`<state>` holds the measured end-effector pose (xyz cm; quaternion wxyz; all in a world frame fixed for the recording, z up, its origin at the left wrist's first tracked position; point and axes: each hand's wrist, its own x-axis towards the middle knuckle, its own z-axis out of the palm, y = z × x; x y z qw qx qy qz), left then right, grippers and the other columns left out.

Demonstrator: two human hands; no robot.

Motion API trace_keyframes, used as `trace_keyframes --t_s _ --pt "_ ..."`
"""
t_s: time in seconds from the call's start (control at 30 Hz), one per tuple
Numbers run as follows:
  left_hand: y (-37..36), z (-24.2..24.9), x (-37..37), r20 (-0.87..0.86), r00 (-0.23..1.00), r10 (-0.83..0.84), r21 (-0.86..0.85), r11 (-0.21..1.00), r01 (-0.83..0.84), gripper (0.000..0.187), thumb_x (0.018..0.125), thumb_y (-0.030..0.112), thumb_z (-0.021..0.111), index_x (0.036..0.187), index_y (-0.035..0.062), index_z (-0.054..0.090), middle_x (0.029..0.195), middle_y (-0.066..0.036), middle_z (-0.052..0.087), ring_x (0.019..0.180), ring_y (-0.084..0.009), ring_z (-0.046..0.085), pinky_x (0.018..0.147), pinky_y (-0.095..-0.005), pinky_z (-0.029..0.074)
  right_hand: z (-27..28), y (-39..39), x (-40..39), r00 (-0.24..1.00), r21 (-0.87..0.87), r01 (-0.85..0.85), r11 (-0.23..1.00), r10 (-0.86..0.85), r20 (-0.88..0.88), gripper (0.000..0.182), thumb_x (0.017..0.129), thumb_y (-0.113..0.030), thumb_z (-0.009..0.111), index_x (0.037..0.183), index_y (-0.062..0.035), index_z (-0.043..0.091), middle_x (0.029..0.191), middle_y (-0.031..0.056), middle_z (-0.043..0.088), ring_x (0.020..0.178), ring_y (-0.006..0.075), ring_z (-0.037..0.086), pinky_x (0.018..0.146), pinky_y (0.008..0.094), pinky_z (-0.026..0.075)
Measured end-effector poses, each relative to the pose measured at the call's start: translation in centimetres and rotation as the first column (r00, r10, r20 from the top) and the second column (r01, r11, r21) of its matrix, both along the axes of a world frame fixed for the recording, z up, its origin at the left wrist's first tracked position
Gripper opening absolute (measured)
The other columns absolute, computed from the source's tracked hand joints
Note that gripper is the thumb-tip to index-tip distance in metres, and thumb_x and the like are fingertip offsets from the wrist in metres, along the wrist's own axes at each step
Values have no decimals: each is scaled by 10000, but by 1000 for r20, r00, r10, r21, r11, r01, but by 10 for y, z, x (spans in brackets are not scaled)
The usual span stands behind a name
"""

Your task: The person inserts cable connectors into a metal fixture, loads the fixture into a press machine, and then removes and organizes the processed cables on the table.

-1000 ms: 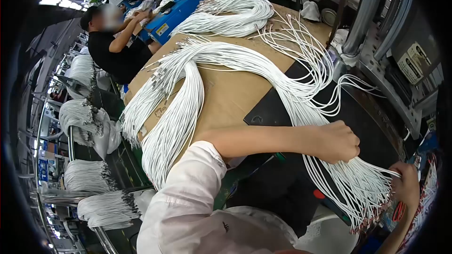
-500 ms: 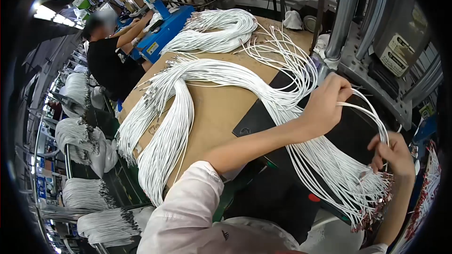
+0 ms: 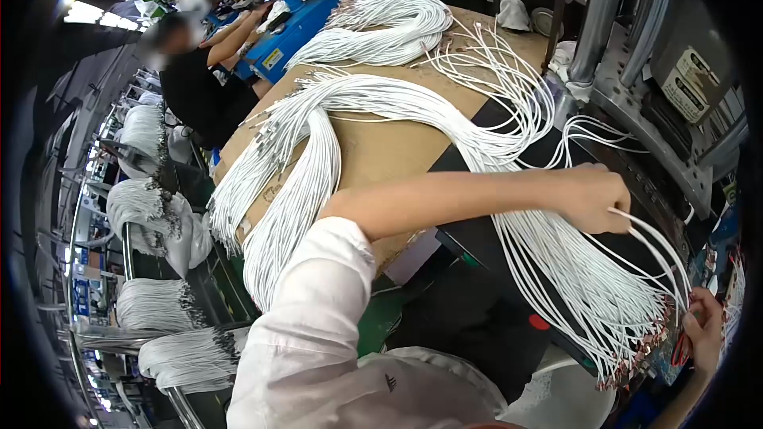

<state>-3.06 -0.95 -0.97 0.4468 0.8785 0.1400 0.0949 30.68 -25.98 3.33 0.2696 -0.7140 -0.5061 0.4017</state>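
Observation:
My left hand [image 3: 598, 197] is closed around a few white cables [image 3: 664, 246], above the black work surface at the right. The cables curve down to my right hand [image 3: 703, 326], whose fingers pinch them near their lower end. Under my left forearm runs a large bundle of white cables [image 3: 548, 262], its reddish ends fanned out at the lower right. The bundle continues up and left across the brown board [image 3: 381, 159]. More loose white cables [image 3: 497, 71] lie behind it.
A coiled cable bundle [image 3: 381, 28] lies at the back of the board. Metal posts of a machine [image 3: 600, 24] stand at the right rear. Cable bundles hang on racks [image 3: 143, 214] at the left. A person in black [image 3: 199, 87] sits at a blue machine [image 3: 298, 28].
Both hands have moved right and down with the held cables. My left arm now reaches further across the bundle. The whole view has shifted slightly.

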Motion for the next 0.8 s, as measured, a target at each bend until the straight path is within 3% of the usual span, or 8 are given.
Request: trace_keyframes --t_s 0.1,0.17,0.23,0.37,0.43,0.57,0.7,0.8 --pt "-19 -2 59 49 919 -391 -654 683 325 313 881 297 746 953 -8 736 788 -77 694 708 -137 646 623 -292 515 -25 -1 78 971 130 46 990 -75 226 214 995 -175 597 1178 -70 559 841 -49 492 620 17 440 550 174 331" --pt "-66 -17 112 149 887 -437 -651 632 421 227 880 204 729 888 -23 716 767 -97 679 693 -157 648 607 -289 527 -32 28 128 910 242 150 959 -230 346 189 1019 -229 575 1156 -97 575 886 -54 486 657 12 438 588 161 327" --pt "-114 -39 148 279 926 -253 -737 562 376 215 909 149 677 857 -58 657 763 -110 658 662 -180 646 556 -300 527 -53 37 136 915 388 266 882 -104 -391 435 1049 -509 443 1125 -111 602 1098 8 585 997 116 556 871 284 410" --pt "-109 -43 140 325 908 263 -842 518 152 210 965 142 580 898 -57 588 743 -125 625 569 -211 616 462 -325 485 -38 85 -63 901 358 -260 897 358 -244 774 1017 -681 269 1277 -17 571 1414 143 521 1306 264 491 1108 393 332" --pt "-69 -51 109 251 964 85 -740 660 134 264 978 171 584 925 -80 649 751 -134 649 588 -190 614 482 -322 477 -41 101 -87 943 238 -143 961 205 -261 731 1041 -627 293 1310 4 547 1431 161 514 1334 271 477 1138 389 308" --pt "-28 -65 44 138 984 116 -717 697 19 301 1028 215 555 911 -42 659 757 -41 616 591 -83 502 513 -248 415 -75 145 -52 819 231 -311 922 137 557 506 1035 -350 529 1356 40 499 1404 238 516 1324 351 487 1119 368 336" --pt "-29 -52 33 186 979 87 -794 599 98 229 1049 168 520 1112 -26 624 852 -32 598 719 -98 585 651 -244 496 -87 158 -62 708 184 -195 964 9 706 650 965 -443 600 1377 47 490 1258 282 571 1191 444 522 1038 459 400" --pt "-24 -49 29 89 989 122 -863 504 15 277 1035 164 561 1240 -21 584 974 -57 605 807 -137 628 755 -268 559 -103 151 -94 675 348 -191 918 -134 725 280 888 -160 676 1078 6 556 1025 243 578 1019 442 561 868 504 450"
